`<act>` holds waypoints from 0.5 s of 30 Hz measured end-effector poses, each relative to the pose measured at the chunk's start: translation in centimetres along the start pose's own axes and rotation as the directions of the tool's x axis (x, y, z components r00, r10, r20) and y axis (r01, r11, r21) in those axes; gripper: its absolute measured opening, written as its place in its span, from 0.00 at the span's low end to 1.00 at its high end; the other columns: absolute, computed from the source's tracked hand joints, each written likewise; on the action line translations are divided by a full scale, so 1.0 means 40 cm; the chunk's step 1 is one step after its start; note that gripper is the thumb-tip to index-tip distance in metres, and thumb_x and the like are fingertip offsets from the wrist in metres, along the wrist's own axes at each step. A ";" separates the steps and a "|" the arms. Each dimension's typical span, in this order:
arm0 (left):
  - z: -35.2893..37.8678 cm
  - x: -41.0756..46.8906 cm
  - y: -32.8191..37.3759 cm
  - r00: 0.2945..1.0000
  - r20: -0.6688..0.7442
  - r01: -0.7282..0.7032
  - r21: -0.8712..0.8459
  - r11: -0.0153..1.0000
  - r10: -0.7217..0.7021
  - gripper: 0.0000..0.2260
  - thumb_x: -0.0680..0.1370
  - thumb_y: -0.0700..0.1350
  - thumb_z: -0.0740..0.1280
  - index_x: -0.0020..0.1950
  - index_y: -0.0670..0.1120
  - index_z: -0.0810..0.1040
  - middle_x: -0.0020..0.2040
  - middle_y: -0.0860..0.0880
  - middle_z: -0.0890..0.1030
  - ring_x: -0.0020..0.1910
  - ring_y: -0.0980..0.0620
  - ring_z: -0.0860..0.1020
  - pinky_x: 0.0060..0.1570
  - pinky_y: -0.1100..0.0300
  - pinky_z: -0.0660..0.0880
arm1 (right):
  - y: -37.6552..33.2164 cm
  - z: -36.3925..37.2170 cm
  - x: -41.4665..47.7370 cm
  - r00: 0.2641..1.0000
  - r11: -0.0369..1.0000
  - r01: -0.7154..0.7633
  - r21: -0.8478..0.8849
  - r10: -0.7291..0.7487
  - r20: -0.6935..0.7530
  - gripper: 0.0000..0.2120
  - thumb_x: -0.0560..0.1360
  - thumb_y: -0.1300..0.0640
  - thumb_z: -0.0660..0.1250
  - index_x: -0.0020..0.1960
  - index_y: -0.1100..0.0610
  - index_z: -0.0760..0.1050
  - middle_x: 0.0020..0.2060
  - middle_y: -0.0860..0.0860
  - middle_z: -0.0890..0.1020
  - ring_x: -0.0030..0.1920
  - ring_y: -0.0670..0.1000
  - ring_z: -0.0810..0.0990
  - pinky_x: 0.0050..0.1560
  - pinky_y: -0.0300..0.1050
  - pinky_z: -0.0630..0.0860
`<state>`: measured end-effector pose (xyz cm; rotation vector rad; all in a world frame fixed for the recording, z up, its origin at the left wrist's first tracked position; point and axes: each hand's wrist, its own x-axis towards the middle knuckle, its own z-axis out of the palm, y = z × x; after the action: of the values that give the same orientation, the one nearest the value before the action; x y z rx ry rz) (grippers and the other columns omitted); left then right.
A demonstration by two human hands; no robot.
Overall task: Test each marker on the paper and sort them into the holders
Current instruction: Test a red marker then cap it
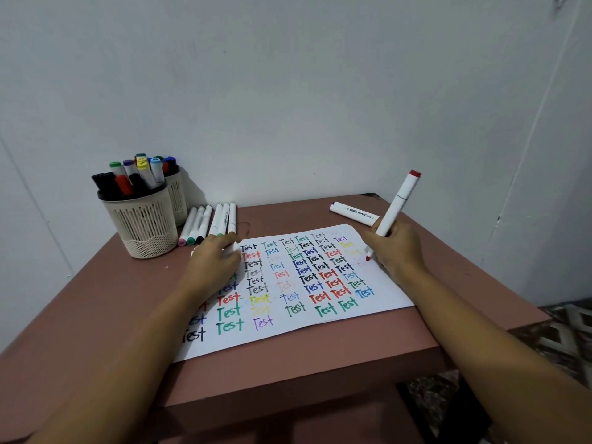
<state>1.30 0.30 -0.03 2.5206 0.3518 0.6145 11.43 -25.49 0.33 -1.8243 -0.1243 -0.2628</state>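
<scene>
A white sheet of paper (378, 302) covered with several coloured "Test" words lies on the table. My right hand (395, 248) grips a white marker with a red cap (398, 205), its red tip touching the paper's right side. My left hand (213, 265) rests on the paper's left edge, fingers bent, with something white partly hidden under the fingertips. Two beige slotted holders, the front holder (144, 225) and the rear holder (179, 200), stand at the back left, both filled with markers. Several loose markers (209, 224) lie beside them.
A capped purple-ended marker (352, 213) lies at the table's back right, behind my right hand. The brown table (96, 312) ends near the wall at the back and drops off at the right, where patterned floor (567, 334) shows.
</scene>
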 end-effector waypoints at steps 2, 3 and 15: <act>0.000 -0.001 0.002 1.000 0.001 -0.003 0.000 1.000 0.003 0.14 0.78 0.41 0.62 0.63 0.45 0.75 0.61 0.42 0.75 0.62 0.45 0.71 0.60 0.55 0.66 | 0.000 0.000 0.000 1.000 1.000 0.016 -0.001 -0.016 -0.008 0.11 0.70 0.66 0.68 0.33 0.56 0.69 0.32 0.58 0.76 0.31 0.54 0.75 0.30 0.43 0.73; 0.001 -0.002 0.003 1.000 0.001 -0.007 -0.002 1.000 0.007 0.14 0.78 0.41 0.62 0.63 0.45 0.75 0.61 0.42 0.75 0.62 0.45 0.71 0.60 0.55 0.66 | 0.000 0.000 -0.001 1.000 1.000 0.020 -0.014 -0.020 -0.006 0.12 0.71 0.66 0.68 0.33 0.56 0.68 0.31 0.56 0.75 0.31 0.54 0.75 0.32 0.46 0.75; 0.006 -0.005 0.006 0.998 -0.024 -0.050 0.005 0.999 0.050 0.14 0.79 0.42 0.61 0.64 0.44 0.75 0.59 0.43 0.76 0.58 0.46 0.73 0.53 0.58 0.67 | -0.001 0.001 -0.007 0.999 0.996 0.036 -0.079 -0.038 -0.025 0.12 0.71 0.62 0.68 0.34 0.55 0.68 0.30 0.51 0.73 0.31 0.52 0.75 0.40 0.51 0.77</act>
<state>1.28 -0.06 -0.17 2.5348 0.2998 0.6644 11.17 -25.44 0.29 -1.8970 -0.1315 -0.3216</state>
